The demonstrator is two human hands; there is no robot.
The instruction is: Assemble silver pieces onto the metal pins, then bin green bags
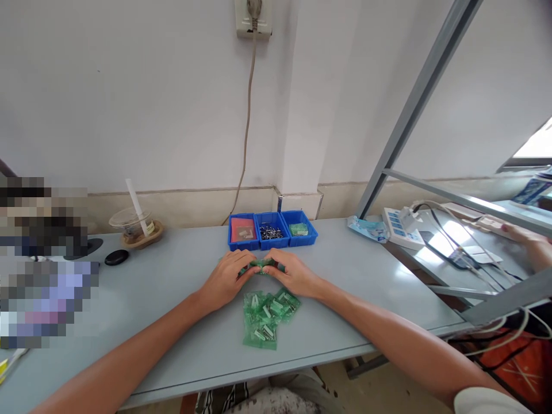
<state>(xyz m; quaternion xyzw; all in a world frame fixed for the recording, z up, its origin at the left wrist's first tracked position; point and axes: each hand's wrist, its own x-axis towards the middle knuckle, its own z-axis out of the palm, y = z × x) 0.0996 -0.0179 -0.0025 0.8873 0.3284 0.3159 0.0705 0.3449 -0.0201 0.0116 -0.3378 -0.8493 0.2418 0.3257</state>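
Note:
My left hand and my right hand meet over the table in front of the blue bins. Between their thumbs and fingers they pinch a small green plastic bag, mostly hidden by the fingers. Closer to me lies a loose pile of green plastic bags with white plugs and metal screws inside. Just beyond my hands stand joined blue bins: the left bin holds a red bag, the middle bin small metal screws, and the right bin green bags.
A lidded plastic cup with a straw and a black round object are at the left. A blue packet and a power strip lie right, past a grey metal frame. Another person's hand shows far right.

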